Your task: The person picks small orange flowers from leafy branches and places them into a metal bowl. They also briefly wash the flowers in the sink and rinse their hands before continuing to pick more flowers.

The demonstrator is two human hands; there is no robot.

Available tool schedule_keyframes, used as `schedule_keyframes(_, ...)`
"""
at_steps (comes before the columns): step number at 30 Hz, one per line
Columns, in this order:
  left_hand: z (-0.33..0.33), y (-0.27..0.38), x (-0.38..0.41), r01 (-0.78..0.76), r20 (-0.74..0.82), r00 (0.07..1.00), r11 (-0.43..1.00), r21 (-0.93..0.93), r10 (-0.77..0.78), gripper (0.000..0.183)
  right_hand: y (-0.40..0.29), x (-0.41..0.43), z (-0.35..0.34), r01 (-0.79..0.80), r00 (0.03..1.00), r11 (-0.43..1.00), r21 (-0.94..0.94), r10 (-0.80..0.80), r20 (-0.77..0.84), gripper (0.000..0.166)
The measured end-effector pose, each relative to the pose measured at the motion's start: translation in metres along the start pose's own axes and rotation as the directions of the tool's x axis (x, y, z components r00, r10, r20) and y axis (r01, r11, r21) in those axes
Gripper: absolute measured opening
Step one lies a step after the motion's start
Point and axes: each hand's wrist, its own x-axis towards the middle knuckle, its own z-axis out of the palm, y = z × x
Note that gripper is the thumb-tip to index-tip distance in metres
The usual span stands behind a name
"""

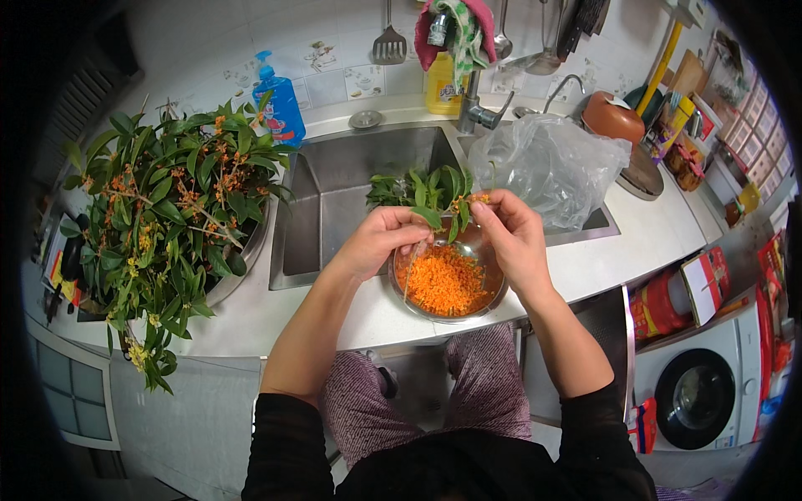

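My left hand [388, 241] pinches the stem of a leafy sprig [459, 216] between thumb and fingers. At the sprig's other end, my right hand [510, 232] has its fingertips closed on small orange blossoms. Both hands are over a round bowl [448, 316] at the counter's front edge, which holds a heap of loose orange flowers [446, 278]. Behind the bowl, cut green leaves [401, 191] lie in the steel sink. On the left, a large pile of leafy branches [182, 200] with orange and yellow flowers rests on a wide metal basin [250, 263].
A crumpled clear plastic bag [551, 166] covers the smaller sink basin at right. The faucet [479, 113] has cloths hung over it. A blue pump bottle [279, 103] and a yellow detergent bottle [443, 87] stand behind the steel sink [326, 213].
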Motion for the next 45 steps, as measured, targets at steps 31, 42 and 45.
schedule_keyframes(31,-0.014,0.013,-0.002,-0.062,0.005,0.998,0.987,0.151,0.062,0.009,0.011,-0.007,-0.016,-0.049,0.983,0.99,-0.129,0.07,0.169,0.016)
schedule_keyframes(42,-0.015,0.013,-0.001,-0.073,0.041,0.997,0.981,0.182,0.066,0.008,0.019,-0.003,-0.024,-0.094,0.987,0.99,-0.102,0.106,0.12,0.013)
schedule_keyframes(45,-0.014,0.013,-0.001,-0.09,0.036,0.996,0.98,0.176,0.085,0.008,0.018,-0.009,-0.026,-0.077,0.989,0.964,-0.256,0.107,0.105,0.014)
